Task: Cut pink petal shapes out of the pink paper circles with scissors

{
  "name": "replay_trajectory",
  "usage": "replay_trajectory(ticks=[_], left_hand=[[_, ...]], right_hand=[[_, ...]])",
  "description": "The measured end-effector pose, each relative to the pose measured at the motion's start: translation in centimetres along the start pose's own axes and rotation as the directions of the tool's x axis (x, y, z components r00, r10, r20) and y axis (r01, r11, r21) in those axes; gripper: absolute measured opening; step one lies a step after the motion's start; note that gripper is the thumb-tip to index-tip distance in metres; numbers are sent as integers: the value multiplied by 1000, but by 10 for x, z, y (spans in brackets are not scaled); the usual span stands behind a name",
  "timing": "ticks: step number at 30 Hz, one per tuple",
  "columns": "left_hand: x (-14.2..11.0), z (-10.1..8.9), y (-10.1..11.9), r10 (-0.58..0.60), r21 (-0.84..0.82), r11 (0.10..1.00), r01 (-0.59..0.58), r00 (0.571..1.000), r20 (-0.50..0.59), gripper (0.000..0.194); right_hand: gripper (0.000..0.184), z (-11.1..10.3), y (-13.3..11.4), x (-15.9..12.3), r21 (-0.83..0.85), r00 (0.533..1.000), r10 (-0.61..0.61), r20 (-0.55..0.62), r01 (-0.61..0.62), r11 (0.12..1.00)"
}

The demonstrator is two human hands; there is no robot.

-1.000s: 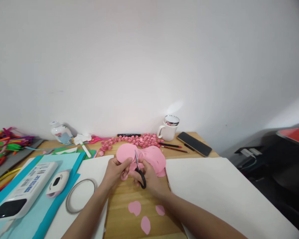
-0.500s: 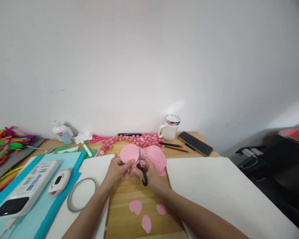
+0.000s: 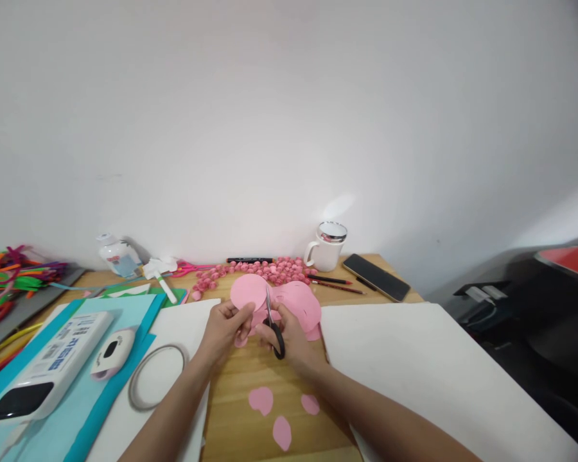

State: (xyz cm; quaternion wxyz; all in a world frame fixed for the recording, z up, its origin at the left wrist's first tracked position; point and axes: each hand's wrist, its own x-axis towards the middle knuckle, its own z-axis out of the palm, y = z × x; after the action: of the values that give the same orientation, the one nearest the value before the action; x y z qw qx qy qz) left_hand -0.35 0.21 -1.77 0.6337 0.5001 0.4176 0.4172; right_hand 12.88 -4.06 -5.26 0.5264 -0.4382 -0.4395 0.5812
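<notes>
Between its thumb and fingers, my left hand [image 3: 227,326] pinches a round pink paper disc [image 3: 248,292] by its lower edge. My right hand [image 3: 289,335] is closed on a pair of scissors [image 3: 278,339] with black handles, the blades pointing up at the disc's right edge. Whether the blades are biting into the paper I cannot tell. Behind my right hand lie more pink paper discs [image 3: 301,301] in a loose pile. Nearer to me on the wooden table [image 3: 241,423] are small pink paper pieces [image 3: 282,433], one of them heart-shaped.
Pink rolled paper rosettes [image 3: 284,269] spread along the back beside a white mug [image 3: 328,247], pencils [image 3: 337,286] and a phone [image 3: 376,277]. White sheets [image 3: 414,359] lie on both sides. At left are a tape roll [image 3: 132,385], a white device [image 3: 52,359] and pipe cleaners [image 3: 14,276].
My left hand has raised and turned the pink disc slightly, and the scissor blades stand a little farther left. The whole view has shifted very slightly.
</notes>
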Motion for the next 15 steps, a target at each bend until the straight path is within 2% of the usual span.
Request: replay_trajectory(ticks=[8, 15], left_hand=[[0, 0, 0, 1, 73, 997, 5, 997, -77, 43], [0, -3, -2, 7, 109, 994, -3, 999, -38, 46]], right_hand=[[50, 4, -5, -4, -21, 999, 25, 24, -25, 999], [50, 3, -9, -2, 60, 1000, -12, 17, 11, 998]])
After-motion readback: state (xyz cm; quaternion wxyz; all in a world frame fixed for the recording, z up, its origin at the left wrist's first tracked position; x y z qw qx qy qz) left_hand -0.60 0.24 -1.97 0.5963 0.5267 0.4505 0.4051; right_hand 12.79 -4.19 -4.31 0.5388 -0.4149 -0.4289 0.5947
